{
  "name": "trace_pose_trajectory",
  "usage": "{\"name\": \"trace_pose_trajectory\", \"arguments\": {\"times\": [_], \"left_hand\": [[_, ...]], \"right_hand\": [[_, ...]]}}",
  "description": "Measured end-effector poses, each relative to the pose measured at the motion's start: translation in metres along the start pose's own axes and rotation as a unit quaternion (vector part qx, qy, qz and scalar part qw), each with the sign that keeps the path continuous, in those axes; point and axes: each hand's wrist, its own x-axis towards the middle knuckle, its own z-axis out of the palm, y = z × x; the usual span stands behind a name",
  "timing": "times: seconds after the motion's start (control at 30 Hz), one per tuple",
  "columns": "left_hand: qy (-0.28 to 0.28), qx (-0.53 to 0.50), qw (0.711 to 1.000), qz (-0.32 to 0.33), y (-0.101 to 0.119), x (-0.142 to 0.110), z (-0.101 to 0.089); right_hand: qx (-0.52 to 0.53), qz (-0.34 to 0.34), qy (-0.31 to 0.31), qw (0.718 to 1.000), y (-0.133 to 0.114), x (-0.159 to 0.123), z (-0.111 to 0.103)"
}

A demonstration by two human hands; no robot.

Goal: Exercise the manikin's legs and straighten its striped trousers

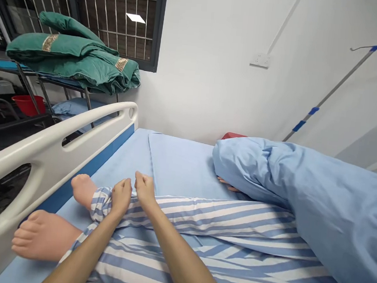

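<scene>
My left hand [122,195] is closed in a fist over the lower trouser leg of a figure lying on the bed. Just to its right, a small gap apart, my right hand [145,188] is also a fist, over the far edge of the same leg. No object shows in either. The blue-and-white striped trousers [221,213] cover both legs and bunch at the far ankle. Two bare, smooth, plastic-looking feet, a near foot [46,237] and a far foot [83,190], stick out at the left. A light blue quilt [329,204] covers the figure's upper part.
A white bed rail [87,118] stands at the foot end. Fingertips [227,184] show under the quilt's edge. Behind are a drip pole [333,88], a wall socket [260,60], folded green bedding [80,55] on a metal-framed rack and a red bucket [28,104].
</scene>
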Motion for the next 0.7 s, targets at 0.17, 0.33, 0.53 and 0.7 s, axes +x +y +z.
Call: {"name": "trace_pose_trajectory", "arguments": {"times": [0.17, 0.33, 0.53, 0.7], "left_hand": [[-0.002, 0.051, 0.996, 0.073, 0.015, -0.011, 0.034], [-0.064, 0.062, 0.995, 0.052, 0.023, -0.032, 0.065], [-0.052, 0.005, 0.998, 0.042, 0.030, -0.050, 0.081], [-0.071, -0.026, 0.997, 0.031, 0.044, -0.054, 0.093]], "right_hand": [[-0.057, -0.033, 0.028, 0.997, -0.002, -0.002, -0.051], [-0.037, -0.032, 0.045, 0.998, 0.002, -0.014, -0.080], [-0.092, -0.023, 0.049, 0.994, 0.001, -0.032, -0.102], [-0.136, -0.056, 0.038, 0.988, 0.001, -0.033, -0.134]]}}
